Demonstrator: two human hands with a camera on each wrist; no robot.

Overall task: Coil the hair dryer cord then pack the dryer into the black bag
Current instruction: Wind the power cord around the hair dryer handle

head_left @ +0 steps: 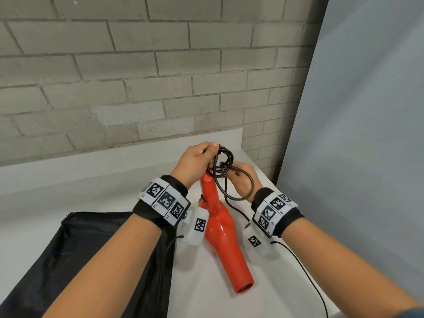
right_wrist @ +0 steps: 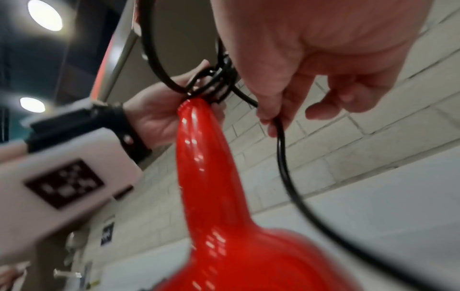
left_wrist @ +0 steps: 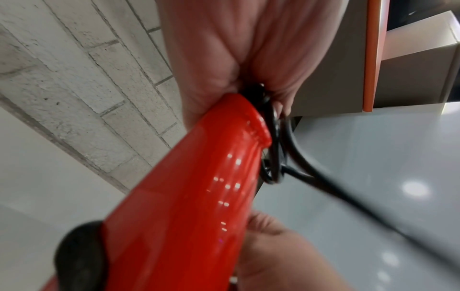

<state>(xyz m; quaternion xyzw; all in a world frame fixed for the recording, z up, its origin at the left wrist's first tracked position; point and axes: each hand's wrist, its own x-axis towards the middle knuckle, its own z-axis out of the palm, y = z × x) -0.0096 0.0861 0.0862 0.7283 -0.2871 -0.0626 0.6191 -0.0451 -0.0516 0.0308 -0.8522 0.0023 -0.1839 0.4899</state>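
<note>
A glossy red hair dryer (head_left: 221,235) lies on the white table (head_left: 96,180), nozzle toward me, handle raised at the far end. My left hand (head_left: 197,160) grips the tip of the handle (left_wrist: 224,126) together with several loops of the black cord (head_left: 226,164). My right hand (head_left: 243,180) is just right of it and pinches a strand of the cord (right_wrist: 280,137) between thumb and fingers. One large loop hangs over the right wrist. The black bag (head_left: 75,260) lies flat at the near left.
A grey brick wall (head_left: 137,76) runs behind the table. A pale grey panel (head_left: 367,134) stands to the right, past the table's right edge. A thin black wire (head_left: 307,274) trails from my right wrist camera across the table.
</note>
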